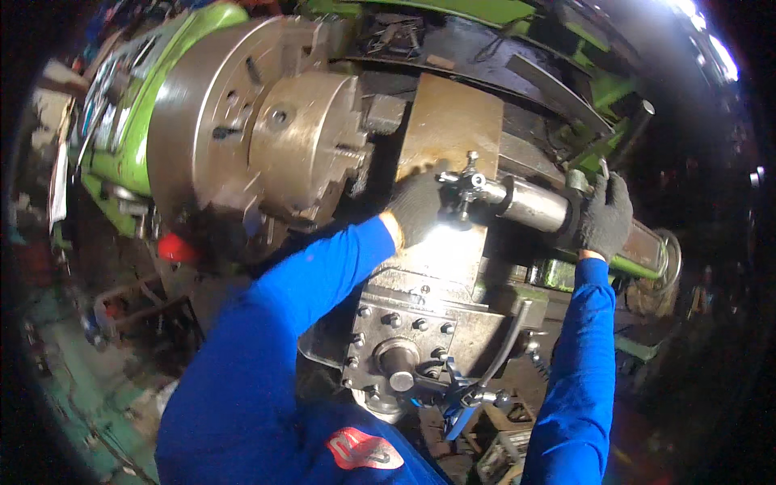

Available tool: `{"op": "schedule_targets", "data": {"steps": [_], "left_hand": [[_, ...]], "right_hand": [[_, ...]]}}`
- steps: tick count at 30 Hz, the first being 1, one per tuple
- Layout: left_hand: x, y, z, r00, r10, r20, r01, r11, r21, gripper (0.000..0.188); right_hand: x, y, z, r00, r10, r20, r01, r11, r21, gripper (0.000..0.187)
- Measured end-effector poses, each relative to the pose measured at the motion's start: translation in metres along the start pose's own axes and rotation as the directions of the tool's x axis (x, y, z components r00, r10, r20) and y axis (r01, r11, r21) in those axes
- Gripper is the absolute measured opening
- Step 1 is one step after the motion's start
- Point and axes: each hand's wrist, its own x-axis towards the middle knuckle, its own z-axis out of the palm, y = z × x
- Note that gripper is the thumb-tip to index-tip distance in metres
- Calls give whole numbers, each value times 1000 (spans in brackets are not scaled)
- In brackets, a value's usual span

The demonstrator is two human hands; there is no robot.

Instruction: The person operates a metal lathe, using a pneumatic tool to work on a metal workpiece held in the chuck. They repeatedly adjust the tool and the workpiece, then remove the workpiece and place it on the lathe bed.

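Note:
A metal cross-shaped fitting with bolt-like arms (465,186) sits on the end of the steel tailstock quill (533,204) of a lathe. My left hand (418,206), in a dark glove, is at the fitting's left side, by one of its arms. Shadow and glare hide how its fingers are bent. On the tailstock, my gloved right hand (606,217) is closed around a short metal lever (603,167), whose tip shows above the fingers. Below my left hand lies the bolted cross-slide plate (404,335), brightly lit near the fitting.
A large steel lathe chuck (307,125) with stepped jaws stands to the left, by the green headstock (121,162). A brown flat plate (453,113) lies beyond my left hand. Nearer me are a curved handle (509,343) and a blue-handled crank (459,400). A handwheel (671,260) is far right.

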Motion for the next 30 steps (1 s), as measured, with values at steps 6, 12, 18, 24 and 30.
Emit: {"op": "schedule_targets", "data": {"steps": [6, 12, 18, 24, 30], "left_hand": [[-46, 20, 71, 906, 265, -331, -44, 835, 548, 46], [-29, 21, 25, 843, 486, 230, -387, 253, 887, 27], [-35, 24, 49, 887, 461, 19, -122, 195, 973, 15], [-36, 26, 24, 911, 393, -124, -160, 615, 772, 35], [-92, 30, 85, 862, 449, -236, -142, 660, 738, 44]], "right_hand": [[1, -4, 7, 995, -49, -87, 44, 997, -61, 41], [0, -6, 5, 993, -76, -94, 73, 997, -34, 40], [4, -4, -1, 998, -56, -41, 54, 997, -56, 40], [-1, -10, 1, 988, -87, -126, 91, 996, 21, 32], [-4, -1, 2, 950, -114, -291, 157, 980, 126, 25]]}}
